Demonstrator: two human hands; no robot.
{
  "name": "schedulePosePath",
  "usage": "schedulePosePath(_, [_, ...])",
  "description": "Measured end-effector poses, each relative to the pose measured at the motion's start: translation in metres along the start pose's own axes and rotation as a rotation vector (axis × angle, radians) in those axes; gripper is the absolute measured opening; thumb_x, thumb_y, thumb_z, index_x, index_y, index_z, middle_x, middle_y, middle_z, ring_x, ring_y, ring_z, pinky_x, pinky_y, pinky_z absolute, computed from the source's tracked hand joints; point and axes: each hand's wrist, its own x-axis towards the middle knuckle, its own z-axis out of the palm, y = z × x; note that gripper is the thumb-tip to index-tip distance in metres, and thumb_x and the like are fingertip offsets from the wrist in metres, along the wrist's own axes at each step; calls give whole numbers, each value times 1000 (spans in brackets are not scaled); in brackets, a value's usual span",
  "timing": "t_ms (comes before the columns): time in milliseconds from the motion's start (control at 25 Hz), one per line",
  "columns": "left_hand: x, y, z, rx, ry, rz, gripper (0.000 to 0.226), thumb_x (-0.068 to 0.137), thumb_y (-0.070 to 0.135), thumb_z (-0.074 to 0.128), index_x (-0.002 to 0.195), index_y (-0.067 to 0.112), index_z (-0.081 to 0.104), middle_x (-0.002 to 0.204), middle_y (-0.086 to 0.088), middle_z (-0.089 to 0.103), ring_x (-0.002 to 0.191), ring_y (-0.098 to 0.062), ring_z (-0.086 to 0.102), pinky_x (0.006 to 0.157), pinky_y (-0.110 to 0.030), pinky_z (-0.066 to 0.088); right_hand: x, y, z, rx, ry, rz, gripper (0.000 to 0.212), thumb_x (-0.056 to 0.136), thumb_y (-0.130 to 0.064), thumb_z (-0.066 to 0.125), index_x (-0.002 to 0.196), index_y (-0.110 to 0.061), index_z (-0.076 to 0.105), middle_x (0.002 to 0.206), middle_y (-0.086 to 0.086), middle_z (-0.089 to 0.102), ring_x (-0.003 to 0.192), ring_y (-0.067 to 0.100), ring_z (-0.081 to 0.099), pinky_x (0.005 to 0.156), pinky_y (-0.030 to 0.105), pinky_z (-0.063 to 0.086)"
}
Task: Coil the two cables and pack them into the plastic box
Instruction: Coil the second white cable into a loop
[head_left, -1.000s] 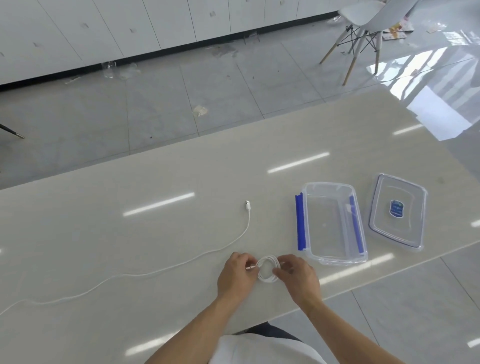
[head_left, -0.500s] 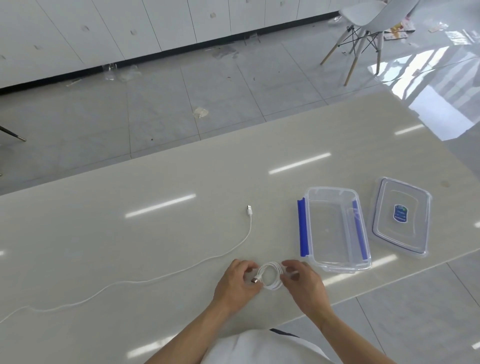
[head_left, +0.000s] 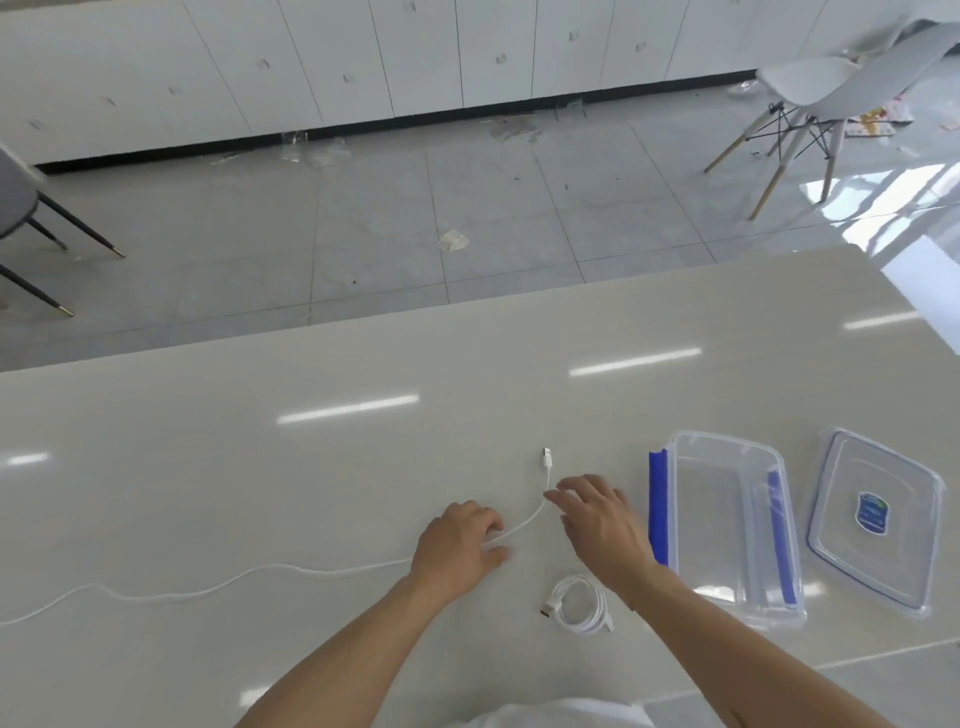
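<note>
A coiled white cable (head_left: 579, 605) lies on the table near its front edge, between my forearms, with nothing holding it. A second white cable (head_left: 249, 574) lies stretched out from the far left to its USB plug (head_left: 547, 460). My left hand (head_left: 460, 540) rests on this cable, fingers curled over it. My right hand (head_left: 597, 519) hovers just right of the cable, near the plug end, fingers spread and holding nothing. The clear plastic box (head_left: 727, 525) with blue clips stands open and empty to the right.
The box's clear lid (head_left: 878, 519) with a blue label lies flat to the right of the box. The table's front edge runs close below the coil. Chairs stand on the tiled floor beyond the table.
Both hands let go of the coiled cable, which now lies on the table. They moved forward to the straight cable; the left hand is on it, the right is by its plug end.
</note>
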Motion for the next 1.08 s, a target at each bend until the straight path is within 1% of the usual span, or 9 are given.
schedulePosePath(160, [18,14,5,120,18,33,39,89,48,62,119,24,62,119,2,61,113,-21,54,91,-36,42,27,13,-6,-228,-20,-273,51,54,-4,92,99,-24,79,110,2,75,101,31,70,74,38,60])
schedulePosePath(280, [23,24,13,152,41,25,33,92,42,59,118,21,60,119,-2,59,113,-24,54,89,-38,42,39,10,-3,-312,-139,-338,37,73,-9,81,106,-22,74,116,1,72,114,30,63,87,39,55])
schedulePosePath(360, [23,27,18,181,57,28,26,95,36,56,113,18,60,116,-4,59,111,-26,54,86,-39,42,43,8,-2,-354,-188,-371,28,82,-9,69,107,-20,71,111,-2,71,119,27,59,94,37,50])
schedulePosePath(480, [21,28,25,165,74,20,18,97,28,52,108,15,60,113,-5,60,107,-27,55,82,-40,43,47,8,-7,-395,-204,-428,19,75,-11,75,91,-21,72,88,-4,72,101,23,66,82,33,54])
schedulePosePath(600, [20,30,24,35,77,-39,14,98,24,52,105,16,62,112,-3,61,107,-25,57,81,-37,42,46,16,-4,-371,-249,-436,16,85,-8,63,97,-18,67,94,0,67,95,23,61,81,33,50])
schedulePosePath(760, [19,26,-3,-174,123,-111,9,98,25,53,101,19,59,103,1,68,94,-24,63,75,-36,47,42,19,-9,-13,-313,-182,16,98,-22,55,109,-24,65,103,-6,64,92,19,63,75,30,46])
schedulePosePath(880, [12,22,-31,-349,164,-108,6,97,25,58,95,20,59,87,7,69,82,-19,64,75,-39,53,40,10,-25,453,-450,63,10,89,-21,68,92,-29,73,84,-11,68,75,11,65,68,23,49])
schedulePosePath(960, [5,18,-48,-480,190,-83,6,95,24,62,92,20,60,78,13,66,78,-15,64,77,-39,54,35,-4,-41,796,-559,150,14,83,-11,72,84,-25,76,76,-3,74,68,12,67,67,22,54])
schedulePosePath(1080, [-7,17,-71,-617,252,-64,8,94,24,65,88,26,61,74,13,67,72,-9,63,73,-29,53,28,-28,-65,1087,-631,197,11,80,-6,73,88,-13,77,82,9,77,74,16,71,70,25,58])
